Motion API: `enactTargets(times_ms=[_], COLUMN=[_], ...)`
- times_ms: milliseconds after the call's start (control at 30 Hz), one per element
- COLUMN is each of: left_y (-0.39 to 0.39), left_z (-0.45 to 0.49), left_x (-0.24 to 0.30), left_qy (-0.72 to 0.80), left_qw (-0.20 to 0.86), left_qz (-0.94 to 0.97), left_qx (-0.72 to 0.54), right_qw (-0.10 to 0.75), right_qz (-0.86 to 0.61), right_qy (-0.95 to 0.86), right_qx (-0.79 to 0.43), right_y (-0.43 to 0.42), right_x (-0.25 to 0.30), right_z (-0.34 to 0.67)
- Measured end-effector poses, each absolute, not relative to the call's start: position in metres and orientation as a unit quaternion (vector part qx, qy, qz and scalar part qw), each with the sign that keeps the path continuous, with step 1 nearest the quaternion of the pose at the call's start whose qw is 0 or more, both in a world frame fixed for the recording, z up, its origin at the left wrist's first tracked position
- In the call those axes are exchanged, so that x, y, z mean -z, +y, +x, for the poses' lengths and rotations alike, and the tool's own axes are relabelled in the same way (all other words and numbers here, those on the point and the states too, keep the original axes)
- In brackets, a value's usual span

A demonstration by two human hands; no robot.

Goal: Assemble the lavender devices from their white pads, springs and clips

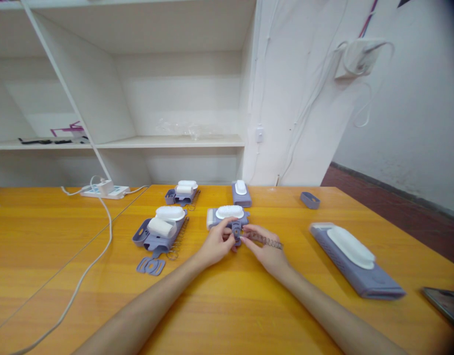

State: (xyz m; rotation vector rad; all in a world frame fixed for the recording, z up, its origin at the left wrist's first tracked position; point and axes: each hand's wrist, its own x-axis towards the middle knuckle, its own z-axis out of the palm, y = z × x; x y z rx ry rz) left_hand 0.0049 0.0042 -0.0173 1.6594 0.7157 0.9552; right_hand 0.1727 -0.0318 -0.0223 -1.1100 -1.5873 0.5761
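My left hand (216, 242) pinches a small grey-purple plastic plate (236, 228) with a round opening, held upright over the table. My right hand (267, 252) grips a coiled metal spring (268, 240), its near-left end close to the plate; whether they touch I cannot tell. Just behind my hands lies a grey-purple case (212, 219) carrying a white oval brush piece (229, 212). On the left another case (158, 242) lies with a white roll (162, 228), a white oval piece (170, 213) and a long spring (180, 239) beside it. A flat slotted plate (151, 266) sits in front.
A larger case (360, 264) with a white oval piece lies right, near a phone (444, 303). An end cap (310, 200), a case (242, 198) and another set of parts (182, 195) stand farther back. A power strip (118, 192) trails a white cable (109, 231) leftward.
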Motion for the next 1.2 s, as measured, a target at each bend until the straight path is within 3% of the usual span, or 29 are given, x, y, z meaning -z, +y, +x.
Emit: enactTargets(times_ms=[267,900,1033,1200], left_y=[0.006,0.007,0.010,0.015], left_z=[0.004,0.004,0.002,-0.002], left_x=[0.022,0.020,0.018,0.014], left_qy=[0.295,0.284,0.284,0.302], left_qw=[0.507,0.575,0.593,0.599], left_qz=[0.712,0.689,0.670,0.656], left_qx=[-0.385,-0.338,-0.345,-0.346], right_qw=[0.484,0.490,0.492,0.528], right_qz=[-0.435,-0.450,-0.481,-0.470], right_qy=[-0.739,-0.732,-0.702,-0.622], right_qx=[-0.173,-0.146,-0.182,-0.337], right_y=[-0.032,-0.033,-0.032,-0.027], right_x=[0.021,0.024,0.023,0.026], right_z=[0.174,0.175,0.172,0.171])
